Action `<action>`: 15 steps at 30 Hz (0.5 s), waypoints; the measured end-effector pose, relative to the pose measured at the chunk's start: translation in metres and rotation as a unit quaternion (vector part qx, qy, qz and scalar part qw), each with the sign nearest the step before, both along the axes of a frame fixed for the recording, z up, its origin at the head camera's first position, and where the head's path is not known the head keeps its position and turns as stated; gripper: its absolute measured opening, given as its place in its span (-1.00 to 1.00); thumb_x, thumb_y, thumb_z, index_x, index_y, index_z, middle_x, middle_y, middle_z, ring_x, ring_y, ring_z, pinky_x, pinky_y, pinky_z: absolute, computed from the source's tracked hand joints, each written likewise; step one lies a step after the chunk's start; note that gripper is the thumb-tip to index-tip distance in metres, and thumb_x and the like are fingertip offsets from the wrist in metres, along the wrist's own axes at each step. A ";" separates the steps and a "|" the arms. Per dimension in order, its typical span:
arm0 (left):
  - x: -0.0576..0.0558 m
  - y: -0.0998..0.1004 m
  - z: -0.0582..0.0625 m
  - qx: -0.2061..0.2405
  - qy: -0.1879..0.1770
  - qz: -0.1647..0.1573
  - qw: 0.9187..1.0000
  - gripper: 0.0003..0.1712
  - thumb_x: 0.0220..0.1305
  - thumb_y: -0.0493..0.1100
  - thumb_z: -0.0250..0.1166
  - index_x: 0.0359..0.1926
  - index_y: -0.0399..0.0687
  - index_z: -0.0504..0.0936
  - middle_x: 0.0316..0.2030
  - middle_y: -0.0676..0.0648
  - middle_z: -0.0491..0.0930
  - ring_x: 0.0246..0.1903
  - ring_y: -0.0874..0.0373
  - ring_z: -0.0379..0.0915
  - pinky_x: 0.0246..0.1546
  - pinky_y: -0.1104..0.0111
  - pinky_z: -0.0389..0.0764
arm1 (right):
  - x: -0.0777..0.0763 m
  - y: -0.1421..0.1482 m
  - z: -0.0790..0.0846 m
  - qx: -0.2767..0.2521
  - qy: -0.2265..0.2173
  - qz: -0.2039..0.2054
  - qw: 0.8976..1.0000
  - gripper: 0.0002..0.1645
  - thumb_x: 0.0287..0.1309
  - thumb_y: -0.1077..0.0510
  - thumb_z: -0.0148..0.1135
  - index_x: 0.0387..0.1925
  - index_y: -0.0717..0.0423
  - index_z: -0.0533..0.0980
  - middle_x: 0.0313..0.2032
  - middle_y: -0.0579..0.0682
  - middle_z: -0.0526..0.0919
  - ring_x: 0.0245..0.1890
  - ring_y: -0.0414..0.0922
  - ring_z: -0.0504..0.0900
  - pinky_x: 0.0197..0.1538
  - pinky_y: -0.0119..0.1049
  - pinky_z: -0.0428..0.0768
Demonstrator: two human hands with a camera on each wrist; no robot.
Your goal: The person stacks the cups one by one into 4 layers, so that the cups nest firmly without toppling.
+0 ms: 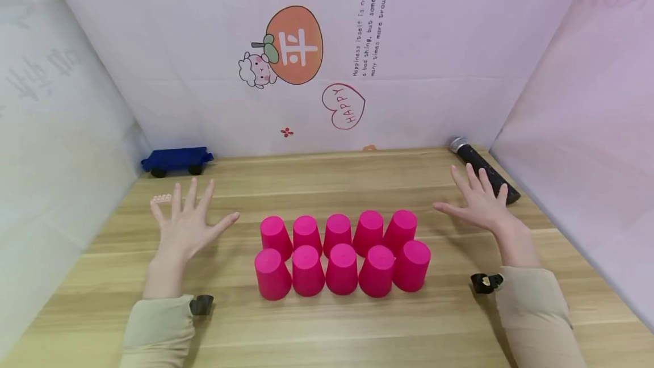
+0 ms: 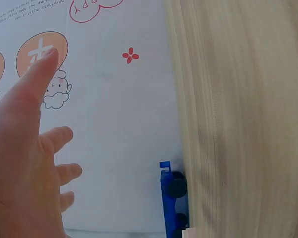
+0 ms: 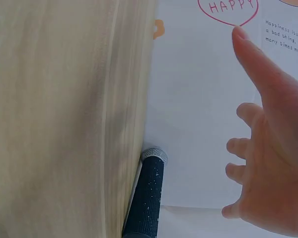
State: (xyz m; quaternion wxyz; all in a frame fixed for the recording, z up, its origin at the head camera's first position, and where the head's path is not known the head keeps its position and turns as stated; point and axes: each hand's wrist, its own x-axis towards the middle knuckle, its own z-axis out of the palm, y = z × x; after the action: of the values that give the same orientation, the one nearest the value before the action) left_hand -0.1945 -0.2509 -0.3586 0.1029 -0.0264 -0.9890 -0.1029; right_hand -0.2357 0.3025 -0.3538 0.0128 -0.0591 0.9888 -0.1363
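Several bright pink cups [image 1: 342,270] stand upside down in two rows at the middle of the table. Left of them my left hand [image 1: 185,230] is held with its fingers spread and nothing in it. On the other side my right hand [image 1: 480,204] is likewise spread and holds nothing. Its fingers overlap the black microphone [image 1: 485,172] in the head view; in the right wrist view the hand [image 3: 278,148] appears apart from the microphone [image 3: 146,198]. The left wrist view shows the left hand [image 2: 20,153] with the thumb stretched out.
A blue toy wagon [image 1: 177,159] stands at the back left corner, with a small pale comb-like piece [image 1: 162,199] in front of it. White printed sheets [image 1: 409,44] form walls at the back and both sides of the wooden table [image 1: 337,334].
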 end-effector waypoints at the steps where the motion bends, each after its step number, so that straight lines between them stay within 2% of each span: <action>1: 0.000 0.000 0.000 0.000 0.003 -0.002 1.000 0.07 0.12 0.56 -0.08 0.48 0.21 -0.22 0.47 -0.25 -0.31 0.41 -0.36 -0.54 0.15 -0.36 -0.73 | 0.000 0.000 0.000 -0.003 0.000 0.001 1.000 0.24 0.05 -0.51 0.02 0.47 -0.08 -0.37 0.44 0.26 -0.49 0.40 0.30 -0.54 0.16 0.54 -0.50; 4: 0.000 0.001 0.001 0.001 0.015 -0.009 1.000 0.06 0.13 0.54 -0.06 0.48 0.22 -0.21 0.48 -0.25 -0.29 0.42 -0.32 -0.56 0.17 -0.35 -0.71 | 0.000 0.000 0.001 -0.013 0.001 0.007 1.000 0.25 0.03 -0.49 0.07 0.47 -0.07 -0.34 0.45 0.25 -0.45 0.42 0.29 -0.50 0.17 0.53 -0.50; 6: -0.001 0.002 0.003 0.006 0.024 -0.018 1.000 0.05 0.13 0.52 -0.04 0.48 0.22 -0.21 0.48 -0.24 -0.24 0.43 -0.31 -0.52 0.20 -0.37 -0.63 | 0.000 0.000 0.002 -0.029 0.000 0.014 0.999 0.24 0.04 -0.45 0.11 0.48 -0.03 -0.30 0.45 0.28 -0.38 0.43 0.30 -0.43 0.18 0.54 -0.45; 11: -0.003 0.002 0.002 0.040 0.025 -0.050 0.998 0.03 0.15 0.44 0.06 0.48 0.14 -0.12 0.46 -0.25 -0.13 0.44 -0.28 -0.35 0.27 -0.38 -0.35 | -0.001 -0.001 0.006 -0.086 -0.007 0.063 0.994 0.17 0.12 -0.24 0.21 0.45 0.24 -0.20 0.41 0.40 -0.12 0.37 0.40 -0.06 0.29 0.43 -0.09; 15: -0.005 0.003 -0.002 0.091 0.027 -0.090 0.991 -0.01 0.17 0.31 0.18 0.46 0.02 -0.01 0.43 -0.28 -0.02 0.43 -0.26 -0.21 0.28 -0.34 -0.15 | 0.001 0.001 0.007 -0.106 -0.025 0.075 0.991 0.12 0.15 -0.18 0.21 0.43 0.29 -0.16 0.35 0.46 0.03 0.32 0.43 0.07 0.30 0.31 0.12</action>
State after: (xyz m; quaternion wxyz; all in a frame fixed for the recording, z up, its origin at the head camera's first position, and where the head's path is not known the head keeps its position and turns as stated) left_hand -0.1998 -0.2478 -0.3602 0.1219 -0.1084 -0.9660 -0.2007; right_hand -0.2342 0.3032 -0.3465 0.0418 -0.1304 0.9610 -0.2402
